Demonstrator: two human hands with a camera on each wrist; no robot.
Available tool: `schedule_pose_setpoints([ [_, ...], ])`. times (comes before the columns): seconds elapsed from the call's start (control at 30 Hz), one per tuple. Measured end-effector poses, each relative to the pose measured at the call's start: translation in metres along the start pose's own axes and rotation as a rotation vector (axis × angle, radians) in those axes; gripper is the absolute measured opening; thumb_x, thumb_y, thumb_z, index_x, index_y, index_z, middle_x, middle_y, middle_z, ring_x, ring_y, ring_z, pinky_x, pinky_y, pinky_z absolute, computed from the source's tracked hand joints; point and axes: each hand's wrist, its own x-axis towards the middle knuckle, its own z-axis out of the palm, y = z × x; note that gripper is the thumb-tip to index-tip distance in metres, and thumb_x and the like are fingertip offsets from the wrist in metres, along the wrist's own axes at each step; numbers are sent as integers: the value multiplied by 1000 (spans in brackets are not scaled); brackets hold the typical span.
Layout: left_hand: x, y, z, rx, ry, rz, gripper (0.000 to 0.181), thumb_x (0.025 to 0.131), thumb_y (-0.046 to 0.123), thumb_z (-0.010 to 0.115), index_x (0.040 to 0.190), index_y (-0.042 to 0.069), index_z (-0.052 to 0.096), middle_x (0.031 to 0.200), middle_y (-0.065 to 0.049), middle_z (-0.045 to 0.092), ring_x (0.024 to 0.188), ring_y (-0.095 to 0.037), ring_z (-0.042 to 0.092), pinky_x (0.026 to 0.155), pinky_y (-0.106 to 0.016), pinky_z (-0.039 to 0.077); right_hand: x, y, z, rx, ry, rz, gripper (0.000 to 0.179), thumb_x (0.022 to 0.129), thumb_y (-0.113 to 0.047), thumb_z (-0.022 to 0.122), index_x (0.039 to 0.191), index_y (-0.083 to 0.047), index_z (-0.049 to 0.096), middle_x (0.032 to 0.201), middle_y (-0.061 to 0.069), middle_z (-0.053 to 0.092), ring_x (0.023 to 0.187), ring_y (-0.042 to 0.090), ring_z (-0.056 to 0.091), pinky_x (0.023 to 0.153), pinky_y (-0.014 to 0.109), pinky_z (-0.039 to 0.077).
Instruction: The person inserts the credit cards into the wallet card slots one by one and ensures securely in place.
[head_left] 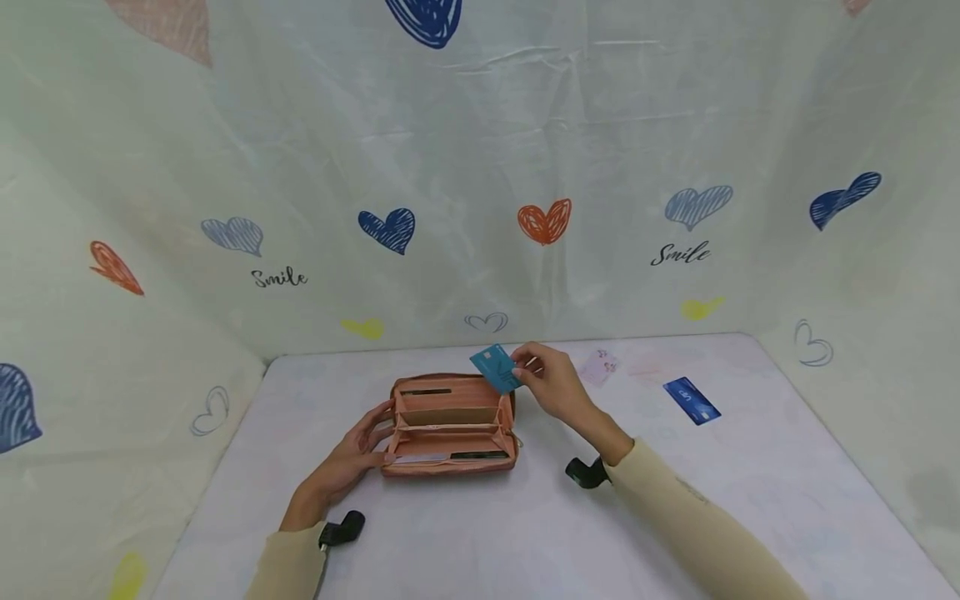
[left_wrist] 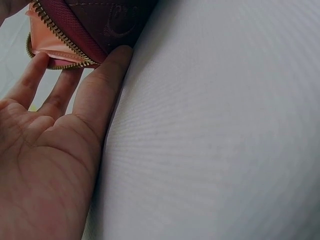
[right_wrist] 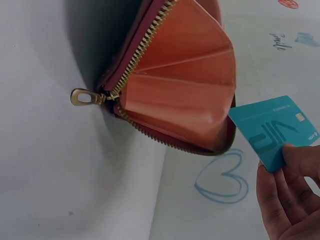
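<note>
An unzipped wallet (head_left: 448,419) with a salmon-pink lining lies spread on the table, its slots and middle compartment facing up. My left hand (head_left: 352,454) holds its left end, fingers and thumb at the brass-zippered edge (left_wrist: 62,37). Between thumb and fingers my right hand (head_left: 551,379) pinches a teal card (head_left: 495,367) with a chip. That card is raised at the wallet's back right corner and overlaps it in the head view. In the right wrist view the card (right_wrist: 272,127) appears beside the pleated side of the wallet (right_wrist: 180,100), above the zipper pull (right_wrist: 85,97).
A blue card (head_left: 692,401) lies on the white table (head_left: 525,533) at the right. Behind my right hand lies a pale pink card (head_left: 599,367). Inside the wallet, a dark card (head_left: 478,455) shows in the front slot. A heart-printed curtain (head_left: 465,275) hangs behind the table.
</note>
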Motion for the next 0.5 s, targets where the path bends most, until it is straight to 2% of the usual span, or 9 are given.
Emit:
schedule_pose_setpoints([
  [0.2, 0, -2, -2, -7, -11, 12, 97, 91, 2, 77, 169, 10, 19, 169, -22, 23, 154, -42, 31, 103, -21, 45, 3, -1, 11, -16, 5, -35, 14, 96, 5, 72, 110, 1, 72, 100, 14, 74, 89, 27, 71, 82, 44, 61],
  [0.5, 2, -5, -5, 9, -43, 51, 95, 92, -1, 74, 168, 7, 19, 168, -24, 23, 151, -38, 35, 102, -19, 46, 6, 2, 22, -102, 38, -88, 15, 94, 5, 74, 108, 0, 74, 101, 13, 75, 89, 26, 72, 77, 40, 60],
])
